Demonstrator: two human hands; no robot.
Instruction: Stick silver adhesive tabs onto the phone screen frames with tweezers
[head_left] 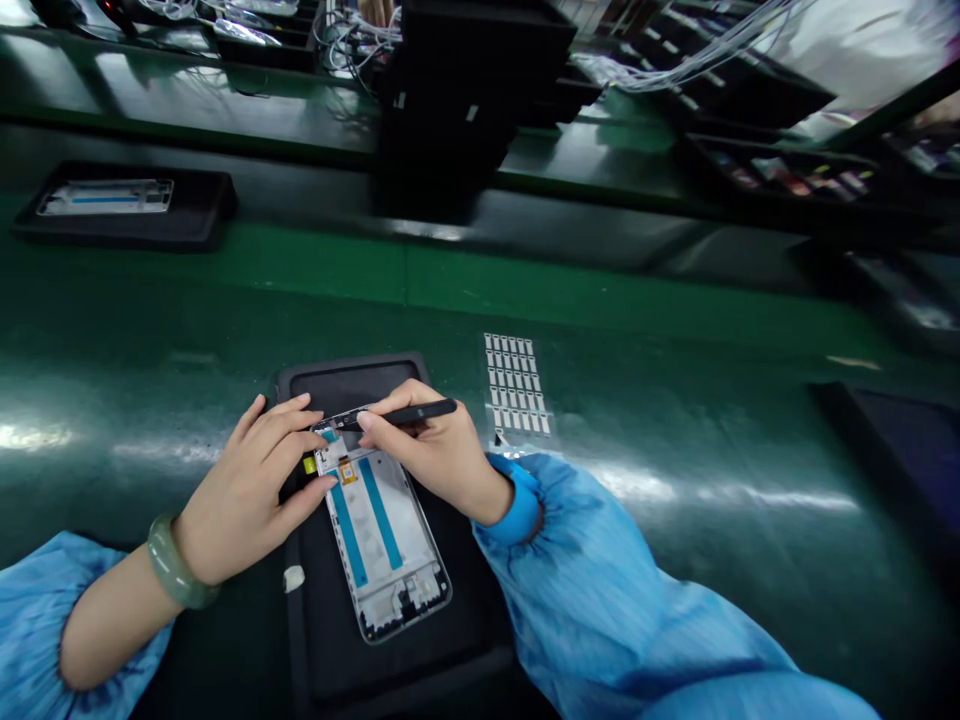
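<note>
My right hand (431, 450) pinches a pair of black tweezers (424, 411), their tip over the top end of a phone frame (390, 540). This silver frame carries two blue strips and a small orange flex part (347, 472). It lies slanted on a black padded tray (472, 610). My left hand (259, 480) is open, its fingers spread and its fingertips resting on the frame's upper left corner, thumb on the left edge. Beside those fingers shows a yellow-green tab (310, 465). The tweezer tip and fingers partly cover the frame's top.
To the right of the tray lies a sheet of small white stickers (517, 385). Another black tray (202, 205) with a phone frame (105, 198) is at far left. Stacked black trays (465, 90) stand behind, near cables (360, 40). A dark tray (892, 470) is at right.
</note>
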